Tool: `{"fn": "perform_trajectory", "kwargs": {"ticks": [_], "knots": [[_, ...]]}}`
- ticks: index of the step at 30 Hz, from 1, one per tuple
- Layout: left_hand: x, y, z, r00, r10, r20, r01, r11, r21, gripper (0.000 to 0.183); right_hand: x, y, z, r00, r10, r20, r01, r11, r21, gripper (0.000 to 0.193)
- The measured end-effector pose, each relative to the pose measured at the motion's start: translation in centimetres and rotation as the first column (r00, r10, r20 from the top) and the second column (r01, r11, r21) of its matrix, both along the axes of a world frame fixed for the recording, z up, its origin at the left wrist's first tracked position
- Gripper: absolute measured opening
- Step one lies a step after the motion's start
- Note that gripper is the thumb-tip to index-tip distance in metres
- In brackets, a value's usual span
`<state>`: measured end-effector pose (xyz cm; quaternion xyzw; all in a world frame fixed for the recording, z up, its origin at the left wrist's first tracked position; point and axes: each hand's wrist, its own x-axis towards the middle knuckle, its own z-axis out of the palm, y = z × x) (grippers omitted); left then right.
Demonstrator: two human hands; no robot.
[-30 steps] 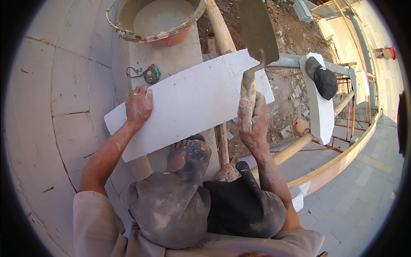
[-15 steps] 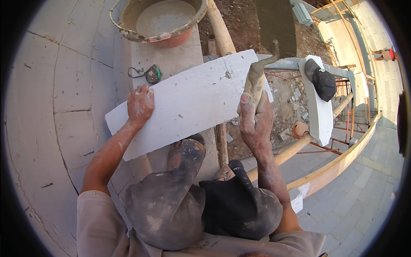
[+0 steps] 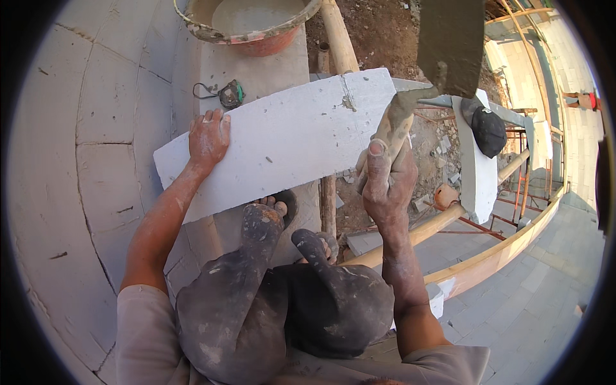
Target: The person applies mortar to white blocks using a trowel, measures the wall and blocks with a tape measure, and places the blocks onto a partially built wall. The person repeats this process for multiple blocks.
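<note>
A long white block [image 3: 276, 151] with small pits lies aslant in front of my knees. My left hand [image 3: 209, 138] grips its left part, the fingers bent over the far edge. In my right hand [image 3: 390, 176] is a trowel, closed round its wooden handle [image 3: 393, 125]. The trowel's flat rectangular blade [image 3: 452, 48] is coated with grey-brown mortar and points away from me, raised beyond the block's right end. A mortar smear [image 3: 348, 101] marks the block near that end.
A red bucket [image 3: 266, 46] of wet grey mix stands at the far left. Near it lies a tape measure [image 3: 231, 94]. A black cap [image 3: 487, 131] sits on another white block [image 3: 478, 186] at right, beside wooden poles [image 3: 423, 237] and red scaffold bars. A block wall [image 3: 106, 167] runs along the left.
My right hand has moved the trowel to the right, and its blade looks larger. My left hand keeps its place on the white block. My knees have shifted left in view.
</note>
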<state>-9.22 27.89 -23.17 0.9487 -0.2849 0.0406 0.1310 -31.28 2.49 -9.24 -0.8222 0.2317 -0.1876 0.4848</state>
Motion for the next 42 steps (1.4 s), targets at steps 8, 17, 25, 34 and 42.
{"fn": "perform_trajectory", "kwargs": {"ticks": [8,17,25,34,42], "knots": [[-0.5,0.0,-0.1,0.999,0.001,0.05,-0.004,0.998,0.064,0.029,3.3,1.4,-4.0,0.803,-0.013,-0.596,-0.053,0.994,-0.093,0.049],[-0.2,0.2,-0.5,1.0,0.002,0.024,-0.004,0.998,0.07,0.032,0.7,-0.4,1.3,0.964,-0.011,0.267,0.023,0.999,-0.042,0.038],[-0.4,0.2,-0.8,0.999,0.024,0.046,-0.028,0.997,0.071,0.031,1.2,0.7,-2.4,0.908,-0.012,-0.419,0.041,0.997,0.06,0.041],[-0.4,0.1,-1.0,0.998,0.035,0.055,-0.036,0.999,0.023,0.031,-1.8,1.4,-4.5,0.998,0.023,0.055,-0.008,0.965,-0.261,0.043],[-0.4,0.4,-1.3,0.997,0.033,0.073,-0.035,0.999,0.021,0.032,-4.7,0.7,-0.3,0.995,-0.1,0.028,0.099,0.995,0.016,0.049]]}}
